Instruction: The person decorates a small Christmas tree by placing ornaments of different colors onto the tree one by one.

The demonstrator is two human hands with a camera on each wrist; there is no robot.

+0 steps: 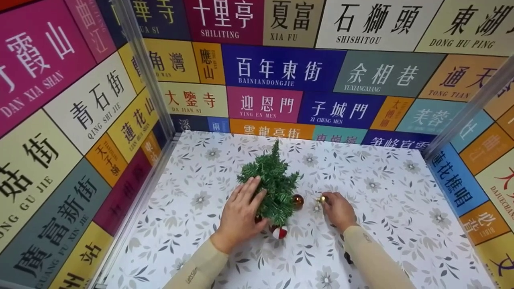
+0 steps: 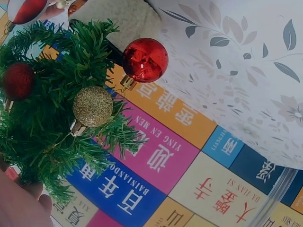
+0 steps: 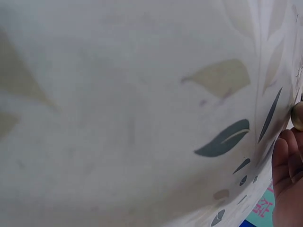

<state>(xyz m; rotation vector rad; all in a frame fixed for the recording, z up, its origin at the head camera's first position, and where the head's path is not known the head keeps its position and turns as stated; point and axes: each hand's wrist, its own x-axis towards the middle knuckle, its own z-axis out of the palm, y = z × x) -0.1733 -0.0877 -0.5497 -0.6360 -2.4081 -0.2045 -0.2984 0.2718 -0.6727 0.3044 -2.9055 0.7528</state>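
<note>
A small green artificial Christmas tree (image 1: 277, 176) stands mid-table. My left hand (image 1: 239, 214) rests against its left side with fingers extended over the branches. To the right of the tree, my right hand (image 1: 338, 209) pinches a small gold bauble (image 1: 322, 199) between thumb and fingertips, low over the table. A brown-orange bauble (image 1: 297, 200) shows at the tree's right side, and a red-and-white bauble (image 1: 279, 232) at its front. In the left wrist view, a shiny red bauble (image 2: 145, 60), a gold glitter bauble (image 2: 93, 106) and a dark red bauble (image 2: 18, 81) hang among the branches.
The table (image 1: 160, 224) has a white cover with grey leaves and flowers. Colourful panels with Chinese lettering (image 1: 281, 68) enclose its back and sides, with clear corner strips (image 1: 148, 68) at the edges. A pale fuzzy base (image 2: 120, 23) shows under the tree in the left wrist view.
</note>
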